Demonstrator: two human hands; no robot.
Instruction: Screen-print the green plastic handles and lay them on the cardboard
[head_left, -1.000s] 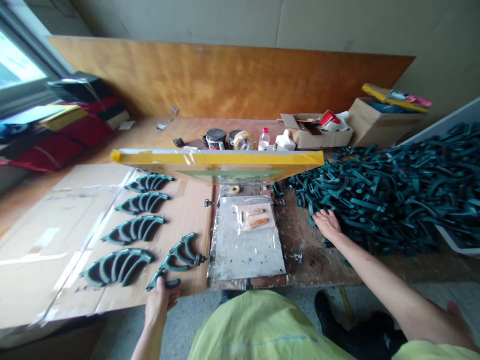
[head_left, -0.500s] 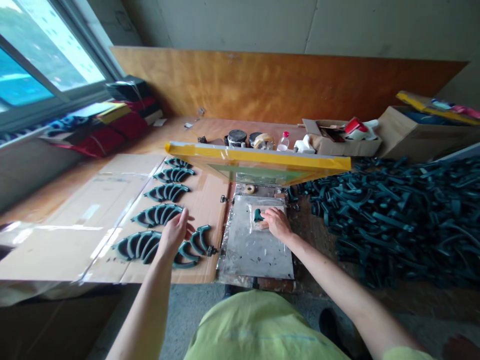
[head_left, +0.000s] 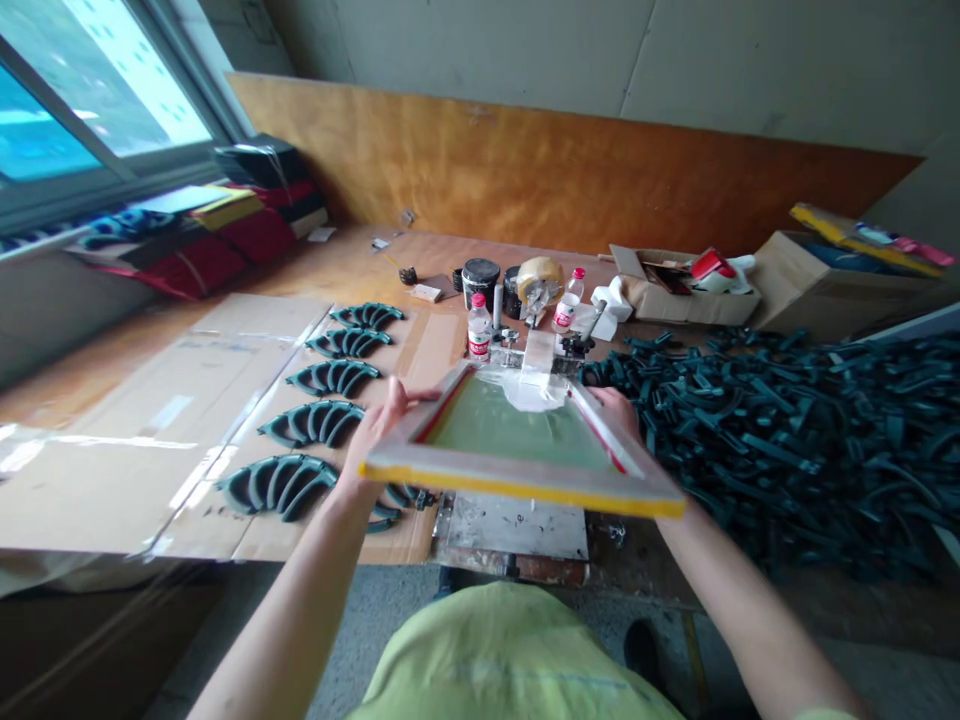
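Both my hands hold a wooden screen-printing frame [head_left: 517,482] with a yellow-taped near edge and green mesh [head_left: 517,437], tilted above the printing bed. My left hand [head_left: 379,435] grips its left side, and my right hand [head_left: 615,410] grips its right side. Under the frame lies a paint-stained metal plate [head_left: 517,526], partly hidden. Clear plastic film [head_left: 529,390] shows beyond the mesh. To my left, a row of ribbed, dark green curved moulded parts [head_left: 311,423] lies on flattened cardboard [head_left: 187,400].
A large heap of loose dark green parts [head_left: 787,445] fills the right side. Along the back stand a plastic bottle [head_left: 478,330], a black ink tin [head_left: 481,283], a tape roll [head_left: 538,278] and cardboard boxes [head_left: 679,295]. Fabric and folders lie below the window [head_left: 97,90].
The frame has swung from raised to tilted low over the plate, its yellow edge now nearest me. Both hands have left the plate and parts and now hold the frame.
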